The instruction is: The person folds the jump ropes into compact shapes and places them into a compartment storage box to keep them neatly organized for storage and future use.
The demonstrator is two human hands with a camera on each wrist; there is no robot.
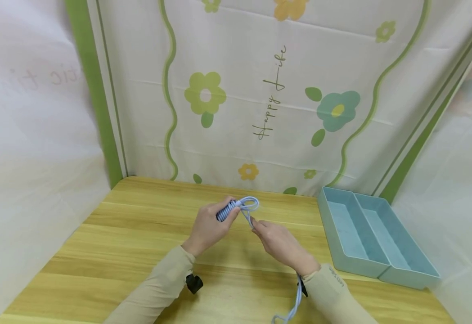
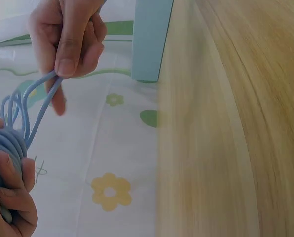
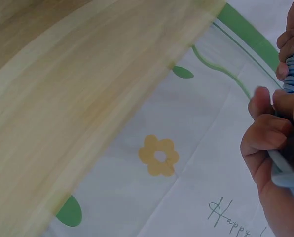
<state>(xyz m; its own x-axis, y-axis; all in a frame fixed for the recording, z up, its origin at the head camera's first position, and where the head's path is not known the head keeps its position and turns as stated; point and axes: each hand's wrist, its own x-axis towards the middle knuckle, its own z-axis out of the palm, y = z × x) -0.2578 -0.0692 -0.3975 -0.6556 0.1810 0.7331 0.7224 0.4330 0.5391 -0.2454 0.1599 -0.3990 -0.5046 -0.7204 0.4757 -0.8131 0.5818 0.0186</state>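
A light blue cord, wound into a tight coiled bundle (image 1: 226, 211), is gripped in my left hand (image 1: 210, 225) above the table. Loops of the cord (image 1: 251, 202) stick out past the coil's end, on the side of the right hand. My right hand (image 1: 278, 243) pinches the cord between thumb and fingers, close to those loops; the left wrist view shows the pinched strands (image 2: 44, 101) stretched between both hands. From the right hand the loose cord (image 1: 296, 306) trails down past the right wrist toward the table's near side.
A pale blue tray (image 1: 339, 260) with two long compartments stands at the table's right side. The wooden table (image 1: 138, 225) meets a white curtain (image 1: 236, 135) with printed flowers at the back, and more curtain hangs on both sides.
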